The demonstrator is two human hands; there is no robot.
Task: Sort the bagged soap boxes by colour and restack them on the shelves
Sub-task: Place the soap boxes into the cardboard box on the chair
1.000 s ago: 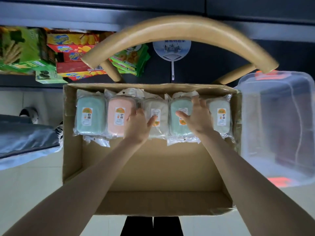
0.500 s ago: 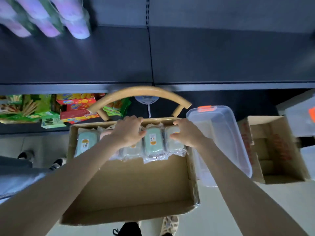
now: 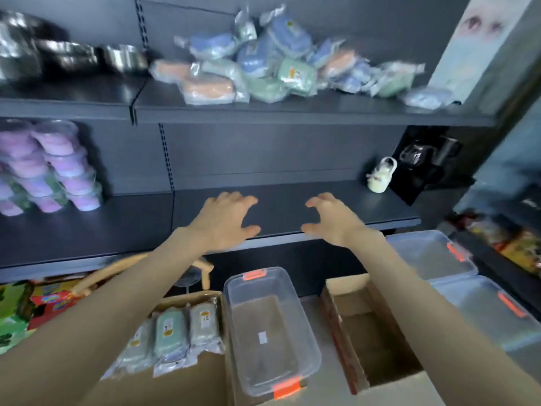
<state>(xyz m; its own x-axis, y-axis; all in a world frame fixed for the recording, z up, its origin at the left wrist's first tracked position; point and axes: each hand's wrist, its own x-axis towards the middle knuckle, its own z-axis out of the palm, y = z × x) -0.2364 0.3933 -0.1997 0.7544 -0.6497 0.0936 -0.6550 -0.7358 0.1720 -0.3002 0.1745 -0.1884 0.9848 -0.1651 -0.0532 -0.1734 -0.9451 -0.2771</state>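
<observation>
A loose heap of bagged soap boxes in blue, green and orange lies on the upper dark shelf. More bagged boxes, green and beige, stand in a row inside a cardboard box at the lower left. My left hand and my right hand are raised over the front of the middle shelf, fingers spread and a little bent, holding nothing. A wide gap separates the two hands.
Purple tubs are stacked at the left of the middle shelf, a small white teapot at its right. Steel bowls sit top left. A clear bin, a second cardboard box and lidded bins stand below.
Both hands have left the row of soap boxes in the cardboard box and risen to the middle shelf, holding nothing. The view has tilted up from the box to the shelves.
</observation>
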